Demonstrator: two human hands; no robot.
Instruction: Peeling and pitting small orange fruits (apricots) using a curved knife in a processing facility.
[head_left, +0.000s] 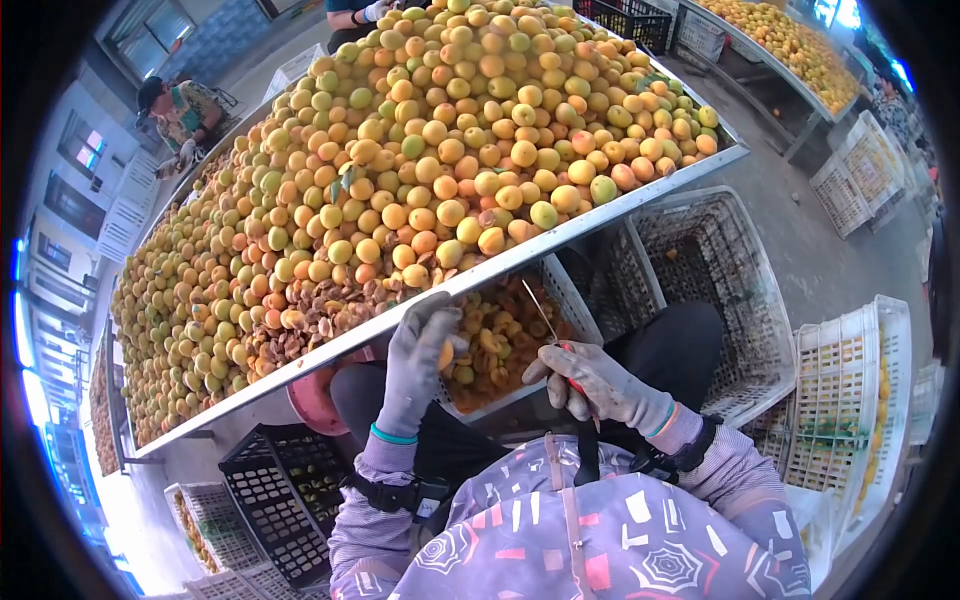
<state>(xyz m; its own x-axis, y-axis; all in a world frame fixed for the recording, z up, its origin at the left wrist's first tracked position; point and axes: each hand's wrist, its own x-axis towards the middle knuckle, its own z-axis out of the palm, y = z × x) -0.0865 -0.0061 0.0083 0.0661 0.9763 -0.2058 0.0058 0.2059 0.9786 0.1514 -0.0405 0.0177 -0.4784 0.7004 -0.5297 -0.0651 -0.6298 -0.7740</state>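
Note:
My left hand (411, 360), in a grey work glove, is raised at the table's near edge with an apricot (446, 355) in its fingers. Most of that fruit is hidden by the glove. In my gloved right hand (604, 382) is a thin-bladed knife (539, 310) with a red handle, its blade pointing up and away from me. Below and between both hands sits a plastic crate (574, 296) of halved apricots (487, 341). Beyond the metal rim of the sorting table (517, 259) rises a large heap of whole apricots (450, 150). Brown apricot stones (322, 311) lie along its near side.
A white crate (750, 262) stands by my right knee, with stacked crates (832, 397) farther right. A black crate (277, 487) and a red basin (319, 401) are at left. One co-worker (180, 116) sits across the table; another fruit table (787, 52) stands behind.

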